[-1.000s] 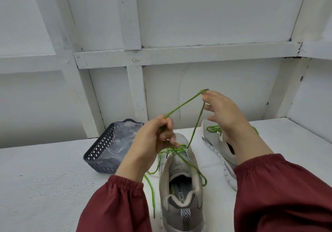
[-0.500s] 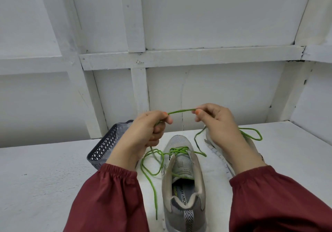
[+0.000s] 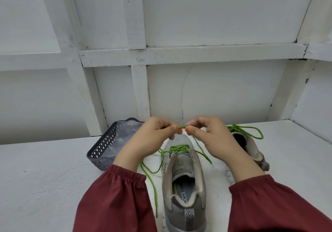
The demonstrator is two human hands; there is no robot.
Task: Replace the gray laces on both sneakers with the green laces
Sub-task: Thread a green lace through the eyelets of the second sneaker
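Left hand [image 3: 152, 138] and right hand [image 3: 212, 138], thumbs nearly meeting, each pinch the green lace [image 3: 182, 127] between thumb and curled fingers above the toe of the near sneaker [image 3: 183, 187]. Only a short stub of lace shows between them. Half a second earlier my hands were apart, with a longer span of lace arched between them. A second earlier my right hand was raised high, drawing the lace taut; it has since come down level with the left. The lace crosses only the eyelets nearest the toe. Its slack falls in loops on the desk [image 3: 45, 178] on both sides of the shoe, one end trailing toward me at the left. The far sneaker [image 3: 251, 147] sits to the right, partly behind my right wrist, with a second green lace [image 3: 246, 131] looped at its top.

Container: a dark perforated basket [image 3: 107, 147] at the left, partly behind my left wrist, holds something grayish and glossy that I cannot identify.

Legible text: the near sneaker's insole [image 3: 183, 194] reads "MORY FOA", the rest hidden.
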